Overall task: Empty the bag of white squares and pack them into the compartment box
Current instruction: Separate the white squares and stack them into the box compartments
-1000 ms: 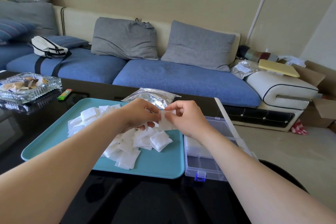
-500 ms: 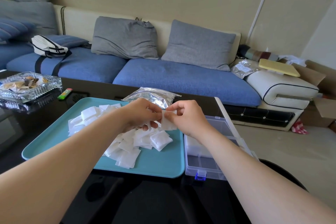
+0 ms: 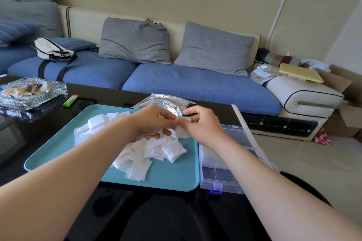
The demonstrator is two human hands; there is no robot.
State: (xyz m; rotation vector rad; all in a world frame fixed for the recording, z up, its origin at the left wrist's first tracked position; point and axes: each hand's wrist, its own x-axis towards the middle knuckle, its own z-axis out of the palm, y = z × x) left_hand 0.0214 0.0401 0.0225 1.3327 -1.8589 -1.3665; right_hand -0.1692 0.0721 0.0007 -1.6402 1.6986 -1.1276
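The white squares lie heaped on the teal tray, and my left hand hides the far part of the heap. Both hands meet above it with curled fingers, left and right hand pinching one square between them. My right forearm covers part of the compartment box, which touches the tray's right edge. The silver bag lies just behind my knuckles.

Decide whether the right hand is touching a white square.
Touching. The head view shows the right hand pinching a white square above the teal tray.

One tray, one compartment box, one ashtray, one lighter, many white squares.
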